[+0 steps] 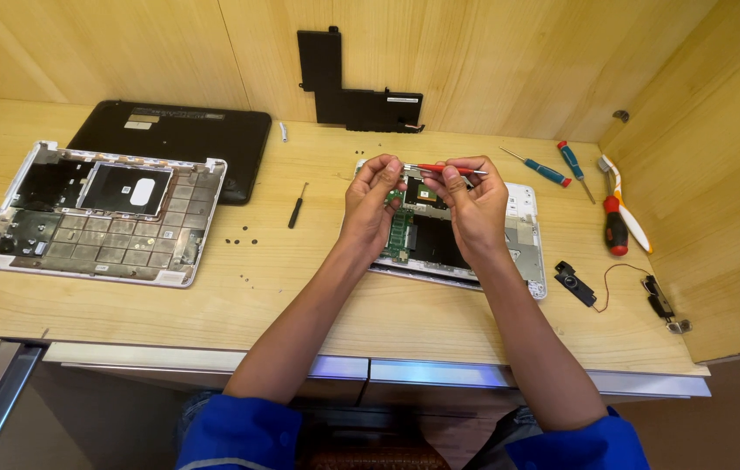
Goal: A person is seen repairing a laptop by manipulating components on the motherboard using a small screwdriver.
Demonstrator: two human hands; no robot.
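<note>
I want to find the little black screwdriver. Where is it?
In the head view the black screwdriver lies on the desk, left of the left hand, just right of the black cover.

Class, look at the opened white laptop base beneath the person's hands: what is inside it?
Inside the white laptop base a green circuit board and a dark panel show. The left hand and right hand, holding a red-handled screwdriver, cover the upper middle.

Both hands meet over an opened laptop base [522, 252] at centre. The right hand [474, 204] grips a red-handled screwdriver [439, 168] pointing toward nine o'clock; the left hand [370, 204] pinches near its tip. A stripped keyboard chassis [100, 213] lies at nine o'clock, spare screwdrivers [561, 165] at two o'clock.
</note>
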